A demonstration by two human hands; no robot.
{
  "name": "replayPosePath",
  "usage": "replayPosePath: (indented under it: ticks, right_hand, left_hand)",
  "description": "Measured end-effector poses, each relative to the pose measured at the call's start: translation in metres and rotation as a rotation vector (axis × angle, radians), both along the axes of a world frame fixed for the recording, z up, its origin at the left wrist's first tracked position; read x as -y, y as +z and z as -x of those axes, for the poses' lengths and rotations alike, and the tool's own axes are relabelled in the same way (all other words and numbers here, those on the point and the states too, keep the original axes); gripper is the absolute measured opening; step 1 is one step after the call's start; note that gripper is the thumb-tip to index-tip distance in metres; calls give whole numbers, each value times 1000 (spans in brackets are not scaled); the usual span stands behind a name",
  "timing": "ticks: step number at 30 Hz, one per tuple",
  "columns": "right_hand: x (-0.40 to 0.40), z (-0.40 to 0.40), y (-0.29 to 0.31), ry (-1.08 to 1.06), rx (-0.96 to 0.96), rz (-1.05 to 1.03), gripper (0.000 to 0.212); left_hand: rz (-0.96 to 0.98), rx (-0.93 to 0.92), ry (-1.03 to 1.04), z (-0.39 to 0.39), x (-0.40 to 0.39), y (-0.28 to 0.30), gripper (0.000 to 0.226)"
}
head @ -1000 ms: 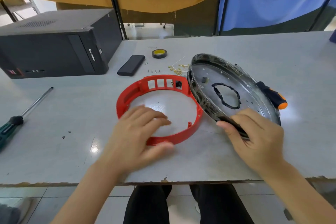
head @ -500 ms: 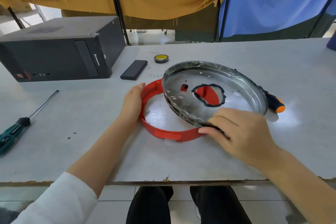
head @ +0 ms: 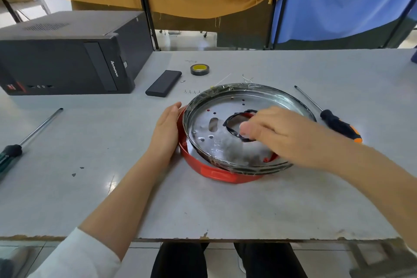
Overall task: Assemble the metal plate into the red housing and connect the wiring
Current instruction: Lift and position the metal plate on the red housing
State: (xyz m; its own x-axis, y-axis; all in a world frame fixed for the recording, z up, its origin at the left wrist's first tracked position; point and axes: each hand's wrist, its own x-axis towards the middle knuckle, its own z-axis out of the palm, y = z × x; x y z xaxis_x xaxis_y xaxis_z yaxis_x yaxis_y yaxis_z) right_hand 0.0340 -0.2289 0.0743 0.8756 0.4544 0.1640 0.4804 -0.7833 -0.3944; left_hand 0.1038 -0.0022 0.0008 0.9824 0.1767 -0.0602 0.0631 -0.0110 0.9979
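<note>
Much of the red housing (head: 216,172) lay hidden under the metal plate (head: 228,124), which sat on it, shifted right, on the grey table (head: 90,142). The right hand (head: 284,135) was blurred above the plate's black-edged central hole; whether its grip held anything, I could not tell. The left hand (head: 165,128) pressed straight fingers against the housing's curved plastic wall. The plate was shiny, round, drilled with small holes.

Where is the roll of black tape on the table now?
In the head view the roll of black tape lies at the far middle of the table, just right of the flat black box and beyond the metal plate.
</note>
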Motion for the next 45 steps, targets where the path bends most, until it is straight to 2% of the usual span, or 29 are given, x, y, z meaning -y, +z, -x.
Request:
replayPosePath:
  ticks: [2, 3, 6, 8, 11, 14, 18, 22, 25, 35, 40, 45]
  right_hand:
    - [-3, -15, 1, -30, -98, 120, 50]
    - [-6, -21, -1, -22, -124, 185, 46]
    - [-12, -34, -11, -6, -105, 374, 60]
    - [-13, -41, -19, -5, -101, 438, 58]
    - [-12, -45, -22, -12, -260, 267, 54]
    - [-9, -48, -22, 5, -295, 162, 50]
    - [-11, -51, -22, -40, -233, 146, 51]
    - [-18, -51, -24, -78, -200, 125, 53]
    - [-23, -48, -27, -66, -176, 172, 54]
    - [-27, -42, -24, -72, -218, 199, 55]
    - [-28, -41, -23, -80, -251, 189, 52]
    - [-32, -39, -23, -78, -239, 186, 51]
  left_hand:
    - [5, -13, -19, 0, -1, -1, 35]
    - [6, -25, -31, 0, -2, -1, 34]
    - [13, -45, -60, -1, -6, 2, 33]
    - [46, -61, -72, -1, -10, 3, 31]
    - [58, -86, -109, -1, -16, 5, 25]
    - [36, -97, -141, -1, -21, 6, 22]
    - [-17, -122, -188, 0, -20, 5, 26]
    - [18, -128, -167, -2, -18, 5, 25]
    - [11, -121, -165, -2, -20, 6, 36]
    - [-54, -48, -191, 9, -12, 9, 35]
    - [-45, -45, -209, 11, -10, 9, 53]
    - [-72, -64, -234, 10, -9, 9, 42]
